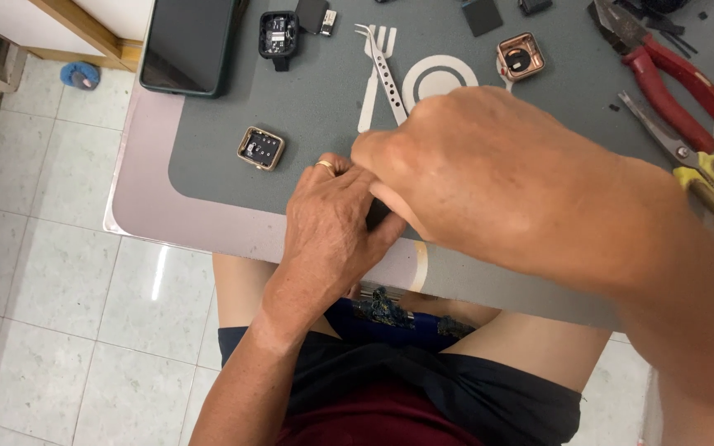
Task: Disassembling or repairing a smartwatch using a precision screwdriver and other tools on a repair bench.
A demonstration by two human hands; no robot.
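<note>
**Tweezer work on a small dark part**

Left hand (332,223) pins a small dark part (378,213) at the grey mat (208,157) edge, fingers closed on it. Right hand (473,177) fingers pinch perforated steel tweezers (382,70). Judging mid-disassembly; next move needs a steady, fine tip.

Dark phone screen (188,41) (green-cased) top left.
</note>
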